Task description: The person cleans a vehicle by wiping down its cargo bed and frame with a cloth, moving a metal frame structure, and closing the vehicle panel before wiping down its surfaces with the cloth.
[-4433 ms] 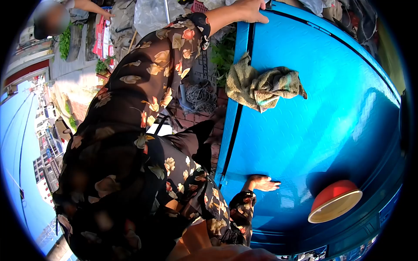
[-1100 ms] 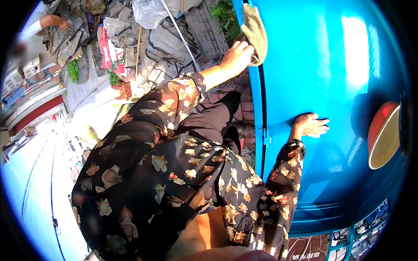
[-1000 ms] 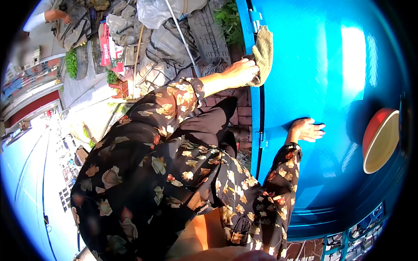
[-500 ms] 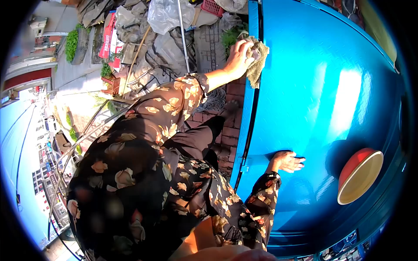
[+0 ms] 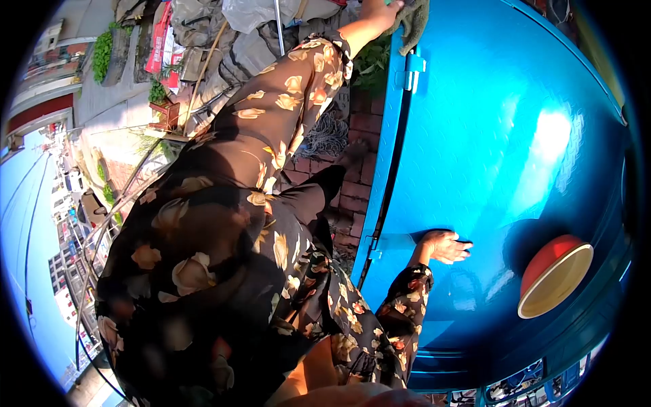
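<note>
Going by the red bowl [image 5: 556, 277]: big open stretch of blue panel [image 5: 502, 129] above it, my fingers could slide through there. Directly left of it, my own right hand [image 5: 444, 247] blocks the way.

Two hands are showing: one left hand [image 5: 380, 11] is gripping one rag [image 5: 413, 26] over the near edge of one blue lid [image 5: 488, 149], and one right hand [image 5: 446, 247] is resting on that lid. One bowl [image 5: 555, 277] is sitting toward the lid's far edge. Two metal fittings [image 5: 416, 64] are lining its near edge. Outside that edge, one pale pole [image 5: 279, 27], one thin stick [image 5: 205, 76] and one tangle of string [image 5: 327, 138] are showing, and probably at least three leafy plants [image 5: 103, 54] are growing.
</note>
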Action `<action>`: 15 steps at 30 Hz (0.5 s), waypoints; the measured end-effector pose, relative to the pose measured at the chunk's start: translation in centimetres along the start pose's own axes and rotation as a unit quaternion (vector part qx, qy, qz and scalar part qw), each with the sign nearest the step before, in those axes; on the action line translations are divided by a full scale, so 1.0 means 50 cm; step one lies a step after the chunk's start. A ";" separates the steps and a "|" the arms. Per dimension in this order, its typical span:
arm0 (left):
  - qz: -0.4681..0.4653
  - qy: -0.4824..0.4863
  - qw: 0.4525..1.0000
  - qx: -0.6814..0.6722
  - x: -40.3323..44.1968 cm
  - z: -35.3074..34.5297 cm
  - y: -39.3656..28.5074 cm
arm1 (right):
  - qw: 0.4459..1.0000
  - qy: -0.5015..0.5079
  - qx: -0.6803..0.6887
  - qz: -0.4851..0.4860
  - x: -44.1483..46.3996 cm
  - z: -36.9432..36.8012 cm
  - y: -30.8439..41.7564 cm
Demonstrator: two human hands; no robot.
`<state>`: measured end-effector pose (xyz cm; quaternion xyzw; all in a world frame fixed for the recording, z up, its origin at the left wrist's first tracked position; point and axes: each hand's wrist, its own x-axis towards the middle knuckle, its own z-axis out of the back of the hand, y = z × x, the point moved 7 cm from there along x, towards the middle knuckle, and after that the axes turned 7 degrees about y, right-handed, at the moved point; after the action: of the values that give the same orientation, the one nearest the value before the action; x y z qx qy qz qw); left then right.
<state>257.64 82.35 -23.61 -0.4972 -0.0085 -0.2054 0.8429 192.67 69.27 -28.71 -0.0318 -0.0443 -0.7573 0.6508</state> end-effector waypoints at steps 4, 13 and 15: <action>0.066 0.089 0.990 -0.092 -0.247 -0.013 0.022 | 1.000 0.004 0.013 0.002 -0.002 -0.015 0.010; 0.056 0.401 0.913 -0.048 -0.751 -0.005 -0.080 | 1.000 -0.007 -0.007 -0.008 0.028 -0.064 0.001; 0.085 0.475 0.874 -0.058 -0.774 -0.010 -0.068 | 0.999 0.036 0.031 -0.018 0.038 -0.074 0.007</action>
<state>220.88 93.55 -29.48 -0.3865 0.4473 -0.3442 0.7294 192.77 66.94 -32.18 0.0163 -0.0452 -0.7678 0.6389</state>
